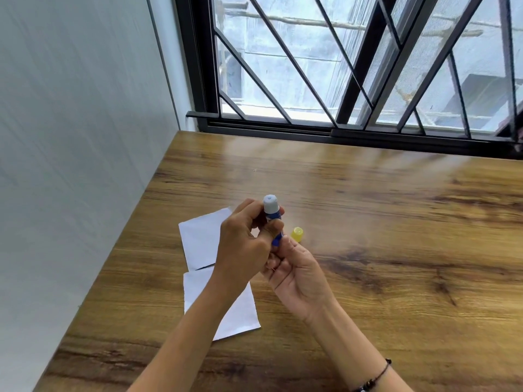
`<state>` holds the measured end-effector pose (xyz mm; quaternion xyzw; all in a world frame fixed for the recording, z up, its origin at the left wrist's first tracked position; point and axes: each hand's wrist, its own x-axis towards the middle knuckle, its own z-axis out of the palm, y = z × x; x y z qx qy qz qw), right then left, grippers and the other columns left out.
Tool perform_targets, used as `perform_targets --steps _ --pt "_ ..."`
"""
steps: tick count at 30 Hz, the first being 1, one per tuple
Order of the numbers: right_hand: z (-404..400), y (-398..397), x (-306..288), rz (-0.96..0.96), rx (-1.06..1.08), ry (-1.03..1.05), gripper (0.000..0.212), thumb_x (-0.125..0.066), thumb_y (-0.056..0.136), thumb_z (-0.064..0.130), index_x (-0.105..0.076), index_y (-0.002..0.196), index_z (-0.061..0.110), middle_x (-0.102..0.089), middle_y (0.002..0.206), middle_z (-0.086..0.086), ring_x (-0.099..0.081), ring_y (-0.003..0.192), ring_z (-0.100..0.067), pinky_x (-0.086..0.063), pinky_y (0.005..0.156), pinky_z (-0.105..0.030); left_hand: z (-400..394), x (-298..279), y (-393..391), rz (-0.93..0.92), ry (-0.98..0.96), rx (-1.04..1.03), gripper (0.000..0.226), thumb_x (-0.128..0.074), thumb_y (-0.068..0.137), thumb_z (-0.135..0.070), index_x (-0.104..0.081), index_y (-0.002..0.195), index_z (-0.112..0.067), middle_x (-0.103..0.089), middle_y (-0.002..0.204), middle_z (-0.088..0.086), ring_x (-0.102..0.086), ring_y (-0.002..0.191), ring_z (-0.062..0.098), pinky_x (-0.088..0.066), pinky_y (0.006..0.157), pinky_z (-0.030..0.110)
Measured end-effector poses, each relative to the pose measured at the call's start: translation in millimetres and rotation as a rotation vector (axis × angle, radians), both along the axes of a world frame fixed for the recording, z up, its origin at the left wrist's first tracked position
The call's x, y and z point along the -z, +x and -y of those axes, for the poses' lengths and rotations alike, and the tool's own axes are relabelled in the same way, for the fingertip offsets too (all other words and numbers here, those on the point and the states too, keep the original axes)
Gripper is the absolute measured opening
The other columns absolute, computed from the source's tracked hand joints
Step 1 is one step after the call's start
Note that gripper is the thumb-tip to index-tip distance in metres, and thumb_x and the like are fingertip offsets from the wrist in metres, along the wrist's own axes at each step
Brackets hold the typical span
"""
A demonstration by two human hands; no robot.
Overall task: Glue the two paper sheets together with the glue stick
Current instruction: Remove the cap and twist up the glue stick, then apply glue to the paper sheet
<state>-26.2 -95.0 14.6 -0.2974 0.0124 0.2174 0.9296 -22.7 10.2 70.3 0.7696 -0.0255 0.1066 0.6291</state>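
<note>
My left hand (243, 244) grips the uncapped glue stick (272, 215); my right hand (294, 267) pinches its base, likely twisting glue up; next, paper sheets (203, 241) at nine o'clock.

A wooden table (396, 222) with dark grain streaks fills the lower part of the view. Its far edge runs right under a window (353, 66), and its left edge meets a plain pale wall (70, 123). The window has a black frame (195, 66) and a black grille (283, 52) of slanted and upright bars. Daylight comes through the glass and leaves a soft sheen on the table's far half. Beyond the window stands a pale, weathered outside wall (297, 80).
</note>
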Motion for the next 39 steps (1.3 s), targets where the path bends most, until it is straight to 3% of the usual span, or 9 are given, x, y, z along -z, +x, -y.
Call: perform_targets --steps 5,9,11,17,19,22,26,33,39 --pt "-5 0 1 -0.053 0.008 -0.021 0.027 -0.053 0.082 0.027 -0.072 0.078 0.01 -0.065 0.061 -0.003 -0.058 0.048 -0.009 -0.055 0.059 -0.025 -3 6 3 -0.032 -0.018 -0.018 0.021 -0.061 0.08 -0.003 -0.063 0.085 -0.023 -0.064 0.089 0.004 -0.06 0.072 0.012 -0.053 0.071 0.032" --pt "-9 0 3 -0.012 0.009 0.015 0.041 -0.071 0.073 0.031 -0.063 0.105 0.007 -0.063 0.076 -0.005 -0.057 0.053 -0.01 -0.057 0.065 -0.029 -8 14 6 -0.16 -0.176 -0.002 0.017 -0.061 0.083 -0.01 -0.066 0.085 -0.026 -0.066 0.084 0.005 -0.063 0.073 0.024 -0.057 0.069 0.036" --pt "-10 2 2 0.018 0.022 0.024 0.061 -0.082 0.063 0.026 -0.056 0.115 0.009 -0.066 0.083 -0.004 -0.057 0.057 -0.01 -0.055 0.065 -0.026 -9 18 5 -0.252 -0.3 0.048 0.011 -0.061 0.083 -0.015 -0.068 0.087 -0.022 -0.066 0.072 0.001 -0.056 0.052 0.017 -0.051 0.052 0.025" --pt "-19 14 -4 -0.02 0.183 -0.029 0.041 -0.083 0.055 0.02 -0.06 0.088 0.014 -0.066 0.067 -0.002 -0.052 0.046 -0.01 -0.051 0.052 -0.022 -12 30 1 -0.314 -0.483 0.134 0.017 -0.055 0.088 -0.018 -0.066 0.1 -0.014 -0.059 0.075 0.006 -0.054 0.057 0.006 -0.05 0.062 0.018" --pt "-20 22 -11 -0.009 0.249 -0.063 0.032 -0.072 0.068 0.017 -0.054 0.094 0.012 -0.058 0.059 0.001 -0.048 0.044 -0.009 -0.049 0.05 -0.023 -22 35 5 -0.286 -0.296 0.044 0.023 -0.054 0.089 -0.018 -0.061 0.11 -0.017 -0.064 0.091 0.0 -0.06 0.08 0.009 -0.05 0.08 0.023" --pt "-23 40 -22 0.051 0.344 -0.183 0.023 -0.061 0.077 0.011 -0.051 0.098 0.007 -0.052 0.056 0.004 -0.044 0.043 -0.009 -0.046 0.049 -0.024 -40 42 14 -0.122 0.366 -0.099 0.031 -0.055 0.087 -0.01 -0.058 0.118 -0.014 -0.062 0.114 0.006 -0.055 0.106 0.016 -0.04 0.088 0.018" --pt "-32 60 -31 0.214 0.384 -0.532 0.011 -0.059 0.084 0.003 -0.059 0.087 0.013 -0.057 0.061 0.002 -0.047 0.049 -0.012 -0.047 0.053 -0.027 -64 57 32 -0.092 0.874 -0.008 0.046 -0.055 0.085 -0.011 -0.044 0.13 -0.009 -0.049 0.134 0.01 -0.041 0.124 0.026 -0.033 0.103 0.034" --pt "-53 91 -19 0.556 0.281 -1.303 0.014 -0.064 0.079 0.014 -0.057 0.088 0.005 -0.066 0.074 -0.005 -0.064 0.073 -0.029 -0.052 0.076 -0.049 -75 68 43 -0.178 1.083 0.155 0.05 -0.048 0.089 -0.026 -0.035 0.135 -0.01 -0.031 0.149 0.009 -0.019 0.141 0.026 -0.023 0.109 0.04" --pt "-66 113 -13 0.707 0.208 -1.465 0.017 -0.064 0.079 0.014 -0.055 0.09 0.006 -0.067 0.08 -0.004 -0.06 0.072 -0.018 -0.045 0.071 -0.023 -78 66 42 -0.189 1.069 0.166 0.052 -0.046 0.091 -0.027 -0.032 0.136 -0.007 -0.026 0.152 0.008 -0.014 0.143 0.026 -0.017 0.112 0.04"
